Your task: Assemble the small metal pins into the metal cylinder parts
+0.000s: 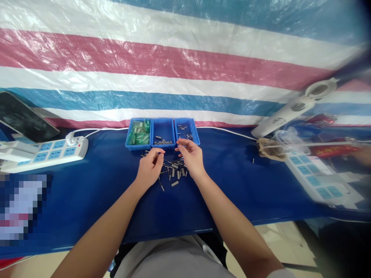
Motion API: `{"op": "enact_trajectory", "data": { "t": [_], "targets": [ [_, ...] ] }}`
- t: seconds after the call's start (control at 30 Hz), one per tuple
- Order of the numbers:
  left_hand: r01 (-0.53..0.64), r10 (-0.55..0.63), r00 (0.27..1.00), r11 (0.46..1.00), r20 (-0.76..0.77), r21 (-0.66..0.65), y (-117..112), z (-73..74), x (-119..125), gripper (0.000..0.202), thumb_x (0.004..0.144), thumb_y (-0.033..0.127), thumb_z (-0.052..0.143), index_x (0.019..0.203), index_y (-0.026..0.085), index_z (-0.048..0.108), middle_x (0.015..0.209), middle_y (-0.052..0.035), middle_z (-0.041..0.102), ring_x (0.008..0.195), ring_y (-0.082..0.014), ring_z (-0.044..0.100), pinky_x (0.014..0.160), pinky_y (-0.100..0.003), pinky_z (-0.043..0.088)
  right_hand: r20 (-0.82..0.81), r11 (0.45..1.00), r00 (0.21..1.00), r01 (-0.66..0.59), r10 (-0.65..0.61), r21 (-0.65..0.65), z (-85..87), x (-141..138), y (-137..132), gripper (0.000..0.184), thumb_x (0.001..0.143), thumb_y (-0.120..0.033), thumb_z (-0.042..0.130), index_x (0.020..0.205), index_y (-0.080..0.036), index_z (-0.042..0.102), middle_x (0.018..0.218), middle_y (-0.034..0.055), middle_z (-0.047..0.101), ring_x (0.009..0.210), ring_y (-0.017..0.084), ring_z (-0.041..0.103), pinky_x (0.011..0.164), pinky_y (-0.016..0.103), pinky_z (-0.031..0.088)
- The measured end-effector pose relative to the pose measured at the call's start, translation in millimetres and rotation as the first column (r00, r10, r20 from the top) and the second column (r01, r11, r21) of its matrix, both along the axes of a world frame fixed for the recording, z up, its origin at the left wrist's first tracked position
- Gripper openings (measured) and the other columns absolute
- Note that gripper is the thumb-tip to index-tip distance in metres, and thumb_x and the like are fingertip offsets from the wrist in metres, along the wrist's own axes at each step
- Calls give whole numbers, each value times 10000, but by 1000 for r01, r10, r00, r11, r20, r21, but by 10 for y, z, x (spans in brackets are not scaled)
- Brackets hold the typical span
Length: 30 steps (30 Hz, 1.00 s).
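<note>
My left hand [149, 166] is curled, thumb and index finger close together, at the left side of a loose pile of metal parts. Whatever it may hold is too small to make out. My right hand [191, 157] is pinched at the front edge of the right blue bin [196, 136]; its fingertips hide anything between them. Below and between both hands lie several short grey metal cylinders [174, 183] and thin metal pins [161, 185]. The middle blue bin [163, 125] holds small round metal pieces [164, 142]. More thin pins [188, 136] lie in the right bin.
The left blue bin [127, 142] contains small green packets [140, 133]. White power strips [82, 148] lie left and right, and a phone [27, 117] leans at far left. A white tube [285, 116] and brown paper [269, 150] stand at right. A striped sheet [174, 58] hangs behind.
</note>
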<state>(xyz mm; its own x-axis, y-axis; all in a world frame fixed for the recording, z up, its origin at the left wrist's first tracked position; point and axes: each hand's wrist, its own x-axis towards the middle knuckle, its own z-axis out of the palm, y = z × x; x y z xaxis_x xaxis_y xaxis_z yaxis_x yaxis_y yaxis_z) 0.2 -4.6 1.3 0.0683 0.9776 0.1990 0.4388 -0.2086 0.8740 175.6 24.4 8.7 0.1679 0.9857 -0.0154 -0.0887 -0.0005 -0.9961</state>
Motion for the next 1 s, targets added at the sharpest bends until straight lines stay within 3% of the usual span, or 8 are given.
{"op": "enact_trajectory", "data": {
  "t": [0.33, 0.47, 0.53, 0.63, 0.77, 1.0],
  "targets": [
    [3, -3, 1000, 1000, 3, 5, -7, -11, -3, 218, 981, 366, 496, 1069, 222, 634, 625, 37, 585, 566, -131, 575, 595, -248, 428, 15, 1000, 1000, -21, 21, 7, 11, 4, -7, 359, 823, -342, 681, 1150, -194, 668, 1132, 90, 739, 815, 172, 731, 588, 258, 556],
    [6, -6, 1000, 1000, -11, 8, -3, 2, -4, 231, 993, 376, 486, 1078, 217, 631, 636, 37, 587, 576, -128, 579, 609, -246, 433, 54, 999, 998, -39, 38, 18, 25, -2, -25, 287, 847, -338, 651, 1090, -184, 667, 991, 61, 757, 756, 157, 710, 613, 265, 547],
    [3, -2, 1000, 1000, -21, 8, 0, 2, -6, 239, 998, 384, 481, 1077, 216, 631, 632, 39, 582, 570, -124, 575, 606, -245, 430, 158, 994, 983, -101, 94, 38, 28, -7, -47, 207, 861, -302, 632, 1022, -184, 685, 896, 38, 755, 729, 153, 692, 665, 281, 549],
    [-3, 3, 1000, 1000, -29, 8, 1, -4, -8, 239, 999, 388, 485, 1072, 217, 635, 631, 41, 583, 566, -121, 574, 605, -245, 430, 395, 969, 903, -225, 167, 104, 30, -12, -87, 141, 861, -221, 626, 971, -199, 712, 867, 21, 752, 742, 154, 677, 723, 291, 533],
    [-6, 6, 999, 1000, -33, 17, -1, -7, -11, 236, 998, 386, 490, 1074, 221, 641, 639, 41, 594, 574, -120, 582, 617, -244, 440, 632, 911, 739, -393, 233, 124, 53, 7, -116, 162, 842, -116, 629, 936, -215, 717, 888, 12, 748, 815, 164, 664, 767, 289, 504],
    [3, -3, 1000, 1000, -28, 8, 3, -7, -9, 233, 997, 385, 491, 1072, 221, 639, 636, 42, 599, 573, -121, 586, 618, -249, 442, 772, 856, 543, -517, 329, -1, 61, 20, -127, 219, 790, -51, 679, 956, -191, 700, 871, 16, 751, 855, 190, 611, 802, 305, 465]
  ]
}}
